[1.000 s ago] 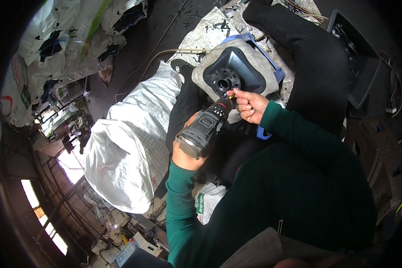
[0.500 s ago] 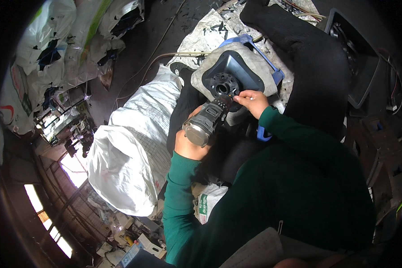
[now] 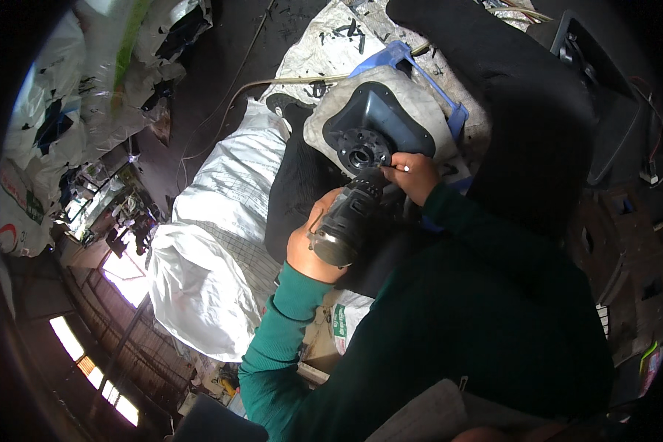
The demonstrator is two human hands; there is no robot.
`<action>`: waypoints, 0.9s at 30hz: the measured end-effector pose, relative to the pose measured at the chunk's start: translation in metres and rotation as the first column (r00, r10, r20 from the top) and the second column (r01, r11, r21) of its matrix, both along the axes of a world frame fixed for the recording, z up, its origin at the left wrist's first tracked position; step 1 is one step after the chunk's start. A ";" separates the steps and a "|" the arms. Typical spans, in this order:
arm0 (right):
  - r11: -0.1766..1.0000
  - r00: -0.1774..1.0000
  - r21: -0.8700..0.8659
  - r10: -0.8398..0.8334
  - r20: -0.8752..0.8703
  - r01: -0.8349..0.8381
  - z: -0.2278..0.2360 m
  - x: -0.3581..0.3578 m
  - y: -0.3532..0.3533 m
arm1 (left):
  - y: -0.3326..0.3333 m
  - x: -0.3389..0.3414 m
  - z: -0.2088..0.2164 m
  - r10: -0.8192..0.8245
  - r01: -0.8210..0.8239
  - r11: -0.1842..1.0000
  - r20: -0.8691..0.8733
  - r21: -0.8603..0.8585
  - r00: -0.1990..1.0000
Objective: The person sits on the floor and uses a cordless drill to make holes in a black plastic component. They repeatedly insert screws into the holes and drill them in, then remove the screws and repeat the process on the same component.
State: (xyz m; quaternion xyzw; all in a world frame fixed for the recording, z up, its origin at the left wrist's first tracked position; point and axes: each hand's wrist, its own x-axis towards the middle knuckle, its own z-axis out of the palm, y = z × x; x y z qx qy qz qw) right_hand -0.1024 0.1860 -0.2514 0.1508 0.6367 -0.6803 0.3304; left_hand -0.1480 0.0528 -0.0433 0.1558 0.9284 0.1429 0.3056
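My left hand (image 3: 304, 249) is wrapped round a grey and black cordless drill (image 3: 344, 227), its nose toward a round black flange. The flange (image 3: 362, 149), with a hole in its middle and small holes around it, belongs to a glossy black moulded part (image 3: 381, 110). That part rests on a pale grey padded top (image 3: 431, 118) with a blue frame (image 3: 458, 118). At the flange's right edge, my right hand (image 3: 415, 180) is closed in a pinch beside the drill's nose. A tiny white spot shows among its fingers; what it holds is too small to name.
A large white woven sack (image 3: 206, 287) lies open at the left. Dark scraps (image 3: 350, 31) are strewn on a pale sheet (image 3: 309, 55) beyond. A black bin (image 3: 611, 110) stands at the right. Stuffed plastic bags (image 3: 88, 66) fill the far left, and a hose (image 3: 272, 81) crosses the floor.
The view has shifted a little. My drill's nose has come slightly lower against the flange, and its body looks more upright. Both hands keep their holds.
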 end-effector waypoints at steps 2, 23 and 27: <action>0.994 0.996 0.058 0.091 0.023 -0.092 0.000 -0.002 0.001 | -0.004 0.001 -0.007 -0.002 0.002 0.999 0.001 -0.038 1.000; 0.747 0.900 -0.624 0.078 0.428 0.232 0.033 0.023 0.057 | -0.011 0.099 0.024 0.230 -0.219 0.944 -0.017 0.248 0.973; 0.746 0.893 -0.635 0.126 0.432 0.201 0.042 0.025 0.053 | -0.010 0.111 0.018 0.290 -0.273 0.900 -0.001 0.340 0.957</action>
